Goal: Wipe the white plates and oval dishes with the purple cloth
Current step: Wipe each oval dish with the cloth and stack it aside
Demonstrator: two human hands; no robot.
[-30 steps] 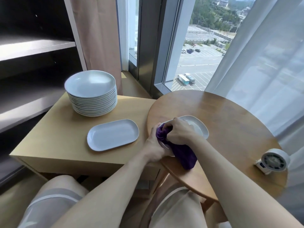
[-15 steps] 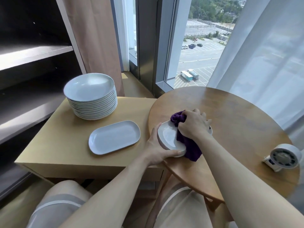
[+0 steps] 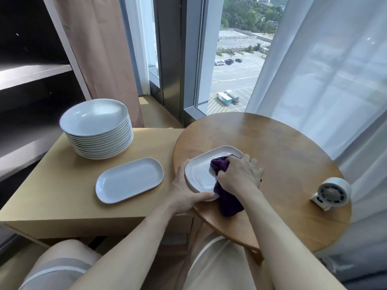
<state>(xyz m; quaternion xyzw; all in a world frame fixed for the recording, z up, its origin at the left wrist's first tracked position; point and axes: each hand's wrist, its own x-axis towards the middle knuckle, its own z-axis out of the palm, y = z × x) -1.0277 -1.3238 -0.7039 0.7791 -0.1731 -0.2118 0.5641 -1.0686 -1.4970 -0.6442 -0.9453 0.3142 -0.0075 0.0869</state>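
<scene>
One plate stack (image 3: 94, 118), one lone oval dish (image 3: 129, 180), one purple cloth (image 3: 229, 203)

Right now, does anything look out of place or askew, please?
Nothing spilled or broken. The stack of oval dishes sits at the near edge of the round table, steadied by the left hand; the purple cloth in the right hand hangs over it.

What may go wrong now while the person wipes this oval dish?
The stack of oval dishes sits close to the near edge of the round table; a strong wipe by the right hand with the purple cloth might push it off. The left hand grips only one rim, so the dishes might shift.
</scene>
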